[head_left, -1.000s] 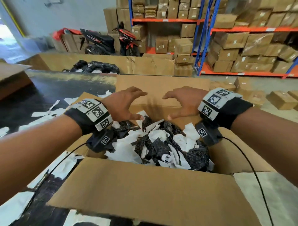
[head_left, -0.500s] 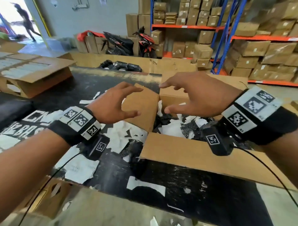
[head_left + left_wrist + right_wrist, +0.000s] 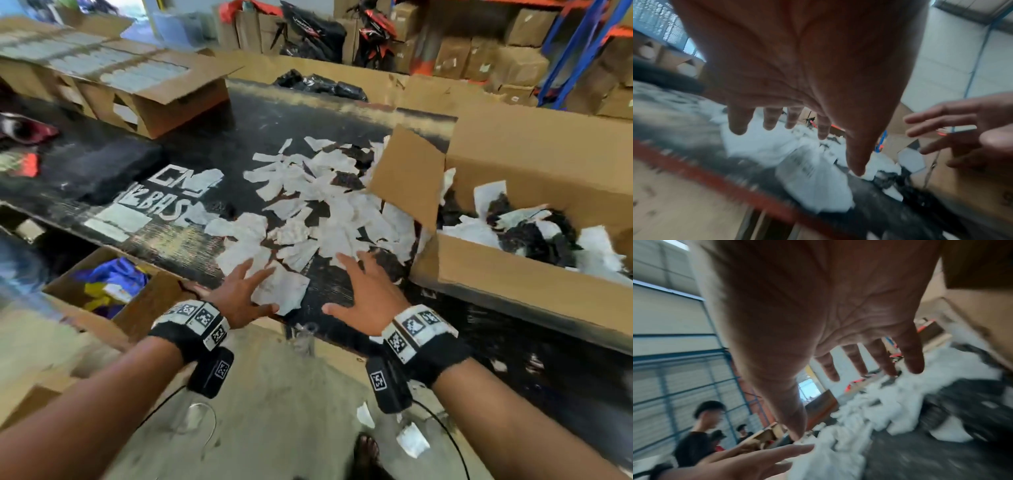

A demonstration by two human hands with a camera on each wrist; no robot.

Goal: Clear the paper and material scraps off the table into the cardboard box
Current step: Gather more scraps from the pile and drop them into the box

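Several white paper scraps (image 3: 318, 212) lie heaped on the black table (image 3: 260, 113), left of the open cardboard box (image 3: 513, 277). White and dark scraps fill the box, and its left flap (image 3: 407, 178) stands up over the pile. My left hand (image 3: 239, 291) hovers with spread fingers at the table's near edge, over a large scrap (image 3: 284, 291). My right hand (image 3: 366, 291) is spread beside it, nearer the box. Both palms are empty in the wrist views: left hand (image 3: 793, 81), right hand (image 3: 838, 329), with blurred scraps (image 3: 766, 146) (image 3: 869, 410) below them.
A flat open carton (image 3: 161, 99) holding white sheets sits at the table's back left. A box of coloured fabric (image 3: 113, 284) stands below the table's near-left edge. Loose scraps (image 3: 411, 442) lie on the floor by my foot. People (image 3: 701, 426) stand off to the left.
Both hands have left the space above the box and moved left and nearer, over the scrap pile at the table's near edge. The head view has swung left and down. Both hands stay empty.
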